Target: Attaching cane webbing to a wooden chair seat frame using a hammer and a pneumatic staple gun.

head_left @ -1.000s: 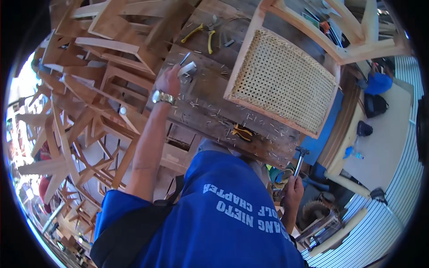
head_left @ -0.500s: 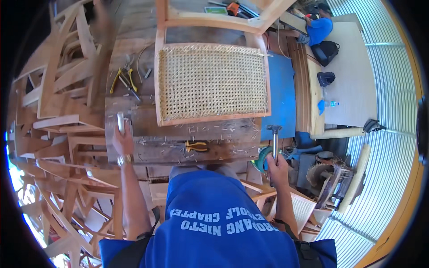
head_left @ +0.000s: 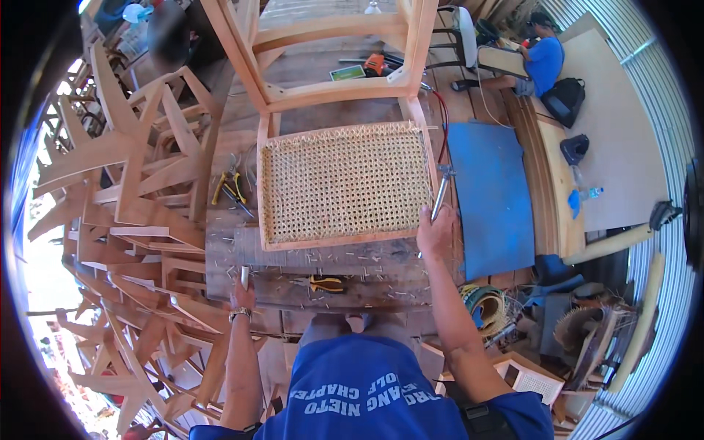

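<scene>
A wooden chair frame (head_left: 334, 93) lies on the workbench with its woven cane seat panel (head_left: 345, 183) facing up. Loose cane ends stick out along the panel's far edge. My right hand (head_left: 436, 233) is closed round the handle of a hammer (head_left: 441, 194), whose head is up beside the seat's right rail. Near the bench's front left corner, my left hand (head_left: 242, 297) is closed on a short pale rod (head_left: 244, 276); its lower part is hidden in the fingers. Yellow-and-black pliers (head_left: 326, 284) lie between me and the seat.
More yellow-handled pliers (head_left: 229, 191) lie left of the seat. Small pegs or scraps litter the bench (head_left: 374, 293). A blue sheet (head_left: 491, 198) lies at right, with rolled cane (head_left: 484, 308) below it. Wooden chair frames (head_left: 139, 176) pile up at left. A person (head_left: 539, 62) sits far right.
The view has shifted. My right hand has moved up with the hammer to the seat's right side. My left hand, still holding the rod, is nearer the bench's front edge.
</scene>
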### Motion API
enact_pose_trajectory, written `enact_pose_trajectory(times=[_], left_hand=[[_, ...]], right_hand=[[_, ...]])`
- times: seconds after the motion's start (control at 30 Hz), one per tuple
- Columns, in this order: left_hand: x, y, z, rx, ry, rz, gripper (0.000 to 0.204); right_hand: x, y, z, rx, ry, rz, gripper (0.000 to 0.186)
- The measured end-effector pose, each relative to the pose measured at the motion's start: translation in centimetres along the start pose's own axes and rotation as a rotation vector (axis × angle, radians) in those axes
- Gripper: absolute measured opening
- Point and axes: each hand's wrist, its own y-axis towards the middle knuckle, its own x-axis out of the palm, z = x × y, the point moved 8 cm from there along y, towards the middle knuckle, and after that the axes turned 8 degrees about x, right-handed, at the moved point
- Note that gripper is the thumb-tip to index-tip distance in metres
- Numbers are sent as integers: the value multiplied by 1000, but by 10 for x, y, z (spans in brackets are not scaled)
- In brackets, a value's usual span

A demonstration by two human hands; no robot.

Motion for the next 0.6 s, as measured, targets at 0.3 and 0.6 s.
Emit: enact_pose_trajectory(times=[0.3, 0.6], left_hand=[[18, 9, -33, 16, -6, 52, 69], [4, 10, -26, -72, 88, -57, 70]], right_hand=[[20, -3, 23, 64, 71, 3, 37], [22, -1, 25, 175, 65, -71, 38]])
